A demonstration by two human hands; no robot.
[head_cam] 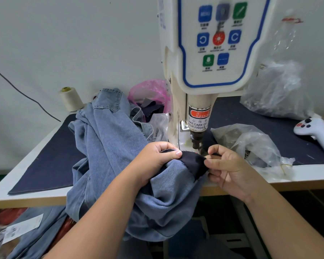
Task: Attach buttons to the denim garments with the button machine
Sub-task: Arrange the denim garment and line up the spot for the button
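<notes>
Denim garment (108, 139): light-blue jeans, heaped beyond our left hand and spilling over the near table edge toward our lap.
Dark patch (193, 161): a navy piece of fabric stretched between our two hands, lying on top of the blue denim, just in front of the machine's punch.
Left hand (157, 159): fingers curled, thumb and forefinger pinching the patch's left edge.
Right hand (226, 167): fingertips pinching the patch's right edge, close under the punch.
Button machine (200, 113): upright just beyond our knuckles; its head carries a finger-warning label, and the punch tip (196, 142) hangs right above the fabric.
Step in hand: we judge this as positioning, lining the fabric up under the punch before a button is set.
Next move: likely a small push forward and flattening, then fingers drawn clear of the punch.
Edges and room: open table left of our left hand; plastic bags (251, 144) crowd the space right of our right hand; a white controller (314, 129) lies farther right.
</notes>
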